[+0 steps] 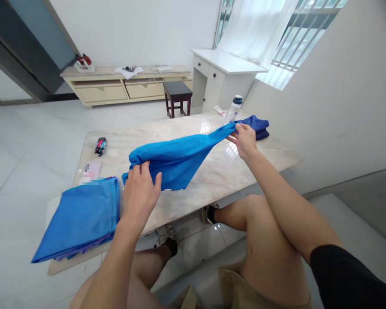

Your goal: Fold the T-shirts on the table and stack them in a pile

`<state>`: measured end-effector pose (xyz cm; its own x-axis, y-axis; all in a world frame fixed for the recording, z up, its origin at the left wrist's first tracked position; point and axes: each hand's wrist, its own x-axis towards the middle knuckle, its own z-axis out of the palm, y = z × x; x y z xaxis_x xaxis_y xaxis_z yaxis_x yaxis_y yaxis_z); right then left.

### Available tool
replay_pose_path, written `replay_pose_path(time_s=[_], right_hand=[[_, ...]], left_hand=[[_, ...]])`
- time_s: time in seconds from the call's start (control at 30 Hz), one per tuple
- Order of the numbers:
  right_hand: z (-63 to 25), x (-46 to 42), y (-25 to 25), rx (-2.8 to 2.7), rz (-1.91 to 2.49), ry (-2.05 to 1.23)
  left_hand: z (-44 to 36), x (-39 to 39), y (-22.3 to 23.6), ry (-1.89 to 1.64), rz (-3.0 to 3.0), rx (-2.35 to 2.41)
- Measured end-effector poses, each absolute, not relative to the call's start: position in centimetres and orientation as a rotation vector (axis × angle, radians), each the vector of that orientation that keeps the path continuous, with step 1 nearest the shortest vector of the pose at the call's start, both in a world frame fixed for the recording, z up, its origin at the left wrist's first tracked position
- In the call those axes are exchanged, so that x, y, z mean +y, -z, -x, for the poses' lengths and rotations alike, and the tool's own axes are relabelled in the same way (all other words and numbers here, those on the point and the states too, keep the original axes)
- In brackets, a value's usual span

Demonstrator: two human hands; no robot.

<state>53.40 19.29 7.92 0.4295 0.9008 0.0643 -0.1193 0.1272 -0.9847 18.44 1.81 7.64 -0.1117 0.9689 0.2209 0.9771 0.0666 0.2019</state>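
Observation:
A bright blue cloth point(176, 150) stretches over the marble-patterned table, bunched narrow toward its right end and wider at the left. My right hand point(246, 139) pinches the narrow end between thumb and fingers. At the wide end, my left hand point(141, 189) has its fingers curled onto the fabric, with the thumb standing apart; the fingertips are partly hidden. Just beyond my right hand lies a bundle of dark blue cloth point(259, 126). To the left of my left hand, a folded stack of blue cloth point(83, 214) hangs a little over the table's near edge.
The table point(193, 201) also bears a clear bottle point(234, 109) with a dark lid, a small label point(219, 110) and a small dark-and-pink object point(100, 146). Past it stand a stool point(178, 89), a low cabinet point(144, 90) and a white desk point(225, 60).

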Motion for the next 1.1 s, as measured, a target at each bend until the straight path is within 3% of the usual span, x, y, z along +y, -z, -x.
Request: replay_pose_path(time_s=[0.23, 0.43, 0.53, 0.67, 0.83, 1.1], right_hand=[[-52.4, 17.8, -7.4, -0.987, 1.428, -1.021], [-52.8, 15.8, -7.9, -1.564, 1.534, -1.496], [-53.2, 15.0, -6.7, -1.939, 1.848, -1.662], [-52.6, 15.0, -4.8, -2.391, 2.228, -1.221], [-50.2, 15.7, -3.8, -2.646, 1.797, -1.002], [-43.4, 13.6, -0.9, -2.718, 1.663, -0.496]], left_hand=[[-18.6, 2.5, -6.8, 0.177, 2.181, -2.298], [-19.8, 3.8, -5.5, -0.118, 2.335, -2.312], [-20.5, 4.5, -3.7, -0.241, 2.434, -2.277], [-20.6, 4.9, -0.9, -0.476, 2.565, -2.315], [-19.5, 5.7, 0.8, -0.442, 2.595, -2.317], [-17.9, 4.8, -0.3, -0.334, 2.848, -2.203]])
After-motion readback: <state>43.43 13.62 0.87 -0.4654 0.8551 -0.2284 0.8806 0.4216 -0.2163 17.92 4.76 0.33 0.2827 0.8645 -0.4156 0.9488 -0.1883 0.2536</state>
